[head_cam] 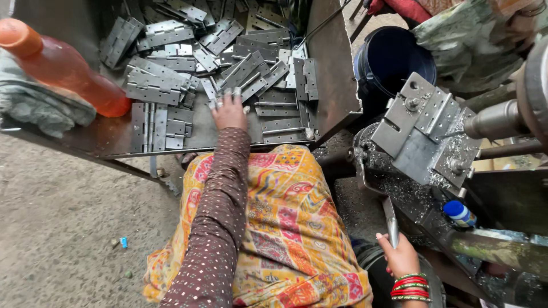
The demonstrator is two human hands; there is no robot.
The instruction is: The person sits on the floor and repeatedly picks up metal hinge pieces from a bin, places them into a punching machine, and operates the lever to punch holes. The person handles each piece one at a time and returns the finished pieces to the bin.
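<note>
Tray front: a bare strip of tray floor [114,140] lies open by the near edge.
Tray back: piled hinges [188,51] fill it.
Tray left: bottle [63,65] and cloth [34,102] block that corner.
Tray right: upright tray wall [334,63] shuts off the bucket [394,63].
Machine side: jig [425,131] and lever [391,219] crowd the right hand [399,256].

i count one orange bottle [63,65], one dark bucket [394,60], one small blue-capped bottle [459,214], and dozens of metal hinges [171,85], too many to number.
</note>
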